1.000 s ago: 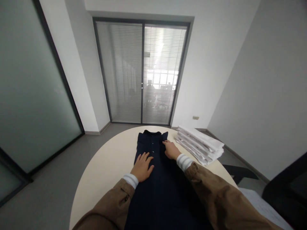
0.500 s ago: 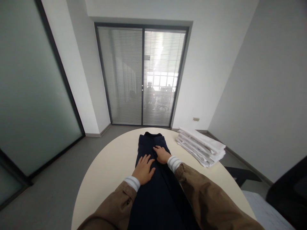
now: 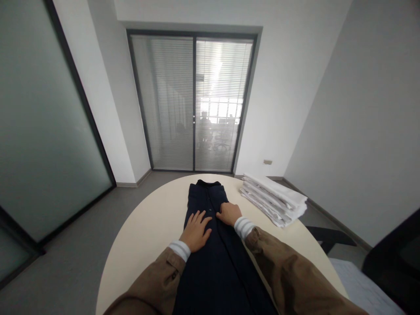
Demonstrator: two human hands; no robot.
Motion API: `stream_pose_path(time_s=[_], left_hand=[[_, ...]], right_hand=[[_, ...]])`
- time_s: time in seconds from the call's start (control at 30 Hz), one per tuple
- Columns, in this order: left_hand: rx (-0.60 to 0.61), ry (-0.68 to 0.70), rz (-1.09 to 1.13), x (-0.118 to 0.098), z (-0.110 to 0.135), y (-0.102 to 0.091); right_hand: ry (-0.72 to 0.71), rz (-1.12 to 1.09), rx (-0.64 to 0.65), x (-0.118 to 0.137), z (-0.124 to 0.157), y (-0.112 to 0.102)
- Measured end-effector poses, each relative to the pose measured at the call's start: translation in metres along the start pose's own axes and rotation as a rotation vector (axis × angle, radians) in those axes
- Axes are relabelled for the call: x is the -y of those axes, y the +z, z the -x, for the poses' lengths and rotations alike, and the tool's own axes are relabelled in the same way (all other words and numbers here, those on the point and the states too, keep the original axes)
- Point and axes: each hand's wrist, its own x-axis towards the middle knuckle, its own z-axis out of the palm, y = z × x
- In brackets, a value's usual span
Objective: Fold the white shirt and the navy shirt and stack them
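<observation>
A dark navy buttoned shirt (image 3: 213,271) lies lengthwise on a round cream table (image 3: 151,223), folded into a narrow strip with the collar at the far end. My left hand (image 3: 196,230) rests flat on the left part of the shirt, fingers spread. My right hand (image 3: 229,213) presses on the shirt's right folded edge, fingers curled down onto the cloth. Both arms wear brown sleeves with striped cuffs.
A stack of folded white garments (image 3: 275,200) sits at the table's far right edge. A dark chair (image 3: 390,262) stands at the right. Glass doors with blinds (image 3: 193,103) close the far wall; a frosted glass partition (image 3: 42,131) runs along the left.
The shirt's right side has been folded inward, making the strip narrower. My right hand moved left onto the fold, then drew back a little toward me. My left hand stayed put.
</observation>
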Motion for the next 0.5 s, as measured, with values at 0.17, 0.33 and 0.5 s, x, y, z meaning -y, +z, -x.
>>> stream_pose_path(time_s=[0.17, 0.33, 0.5], left_hand=[[0.018, 0.003, -0.006, -0.0005, -0.0002, -0.0016], [0.027, 0.009, 0.006, -0.0024, -0.0001, -0.0047], [0.021, 0.029, 0.028, -0.0044, -0.0023, -0.0071]], right_hand=[[-0.006, 0.004, 0.007, 0.0046, -0.0029, 0.0019], [-0.004, -0.016, -0.002, 0.0027, -0.0043, -0.0011], [0.001, -0.045, 0.021, -0.0003, -0.0056, 0.0044]])
